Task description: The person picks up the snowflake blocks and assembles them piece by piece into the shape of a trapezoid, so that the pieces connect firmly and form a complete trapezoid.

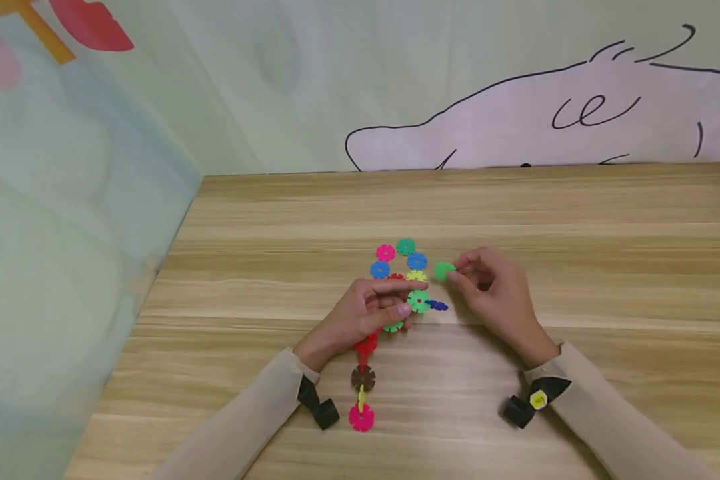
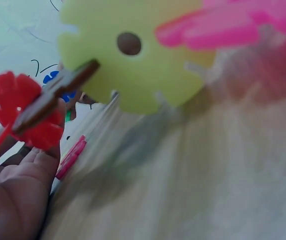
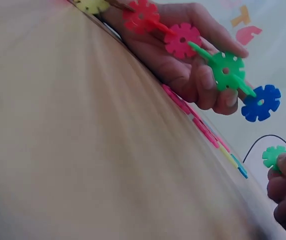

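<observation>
Nearest, pink disc [image 1: 361,417] at tail of chain [image 1: 363,373] lying on wooden table [image 1: 576,267]. Further in, left hand [image 1: 360,315] gripping chain's upper end (green and blue discs past fingertips). Right hand [image 1: 495,293] pinching loose green disc [image 1: 444,270], just beside. Beyond, flat ring of discs [image 1: 399,260].

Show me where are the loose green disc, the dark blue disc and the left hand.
loose green disc [image 1: 443,270], head view, its face.
dark blue disc [image 3: 261,102], right wrist view, its centre.
left hand [image 1: 360,313], head view, its back.
</observation>
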The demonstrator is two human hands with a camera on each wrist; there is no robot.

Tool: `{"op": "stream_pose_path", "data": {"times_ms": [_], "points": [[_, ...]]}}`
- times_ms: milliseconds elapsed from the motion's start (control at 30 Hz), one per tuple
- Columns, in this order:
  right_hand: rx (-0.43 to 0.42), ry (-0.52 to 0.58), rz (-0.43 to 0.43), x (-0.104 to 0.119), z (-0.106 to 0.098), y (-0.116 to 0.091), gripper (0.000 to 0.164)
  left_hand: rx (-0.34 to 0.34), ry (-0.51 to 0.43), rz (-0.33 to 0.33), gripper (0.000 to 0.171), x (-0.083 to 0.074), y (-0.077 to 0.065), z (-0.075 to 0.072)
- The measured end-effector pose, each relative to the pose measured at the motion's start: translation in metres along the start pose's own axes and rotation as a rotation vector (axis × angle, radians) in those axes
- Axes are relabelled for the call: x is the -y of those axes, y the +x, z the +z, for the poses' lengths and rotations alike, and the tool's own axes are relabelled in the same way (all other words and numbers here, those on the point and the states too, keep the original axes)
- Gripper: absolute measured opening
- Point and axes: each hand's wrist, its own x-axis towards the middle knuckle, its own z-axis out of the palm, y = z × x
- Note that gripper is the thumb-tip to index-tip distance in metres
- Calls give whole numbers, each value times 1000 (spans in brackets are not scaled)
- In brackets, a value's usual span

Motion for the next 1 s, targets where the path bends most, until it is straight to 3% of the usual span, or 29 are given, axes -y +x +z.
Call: {"op": "stream_pose_path", "data": {"times_ms": [200, 433, 633, 1000], "points": [[12, 79, 49, 5, -6, -15, 23, -23, -7, 1, 40, 0, 0, 0], [53, 236, 139, 8, -14, -23, 17, -41, -33, 5, 39, 1, 1, 1], [141, 378, 132, 10, -18, -23, 16, -45, -32, 16, 39, 2, 2, 0], [217, 385, 167, 10, -17, -20, 17, -54, -21, 10, 39, 0, 1, 1]]}}
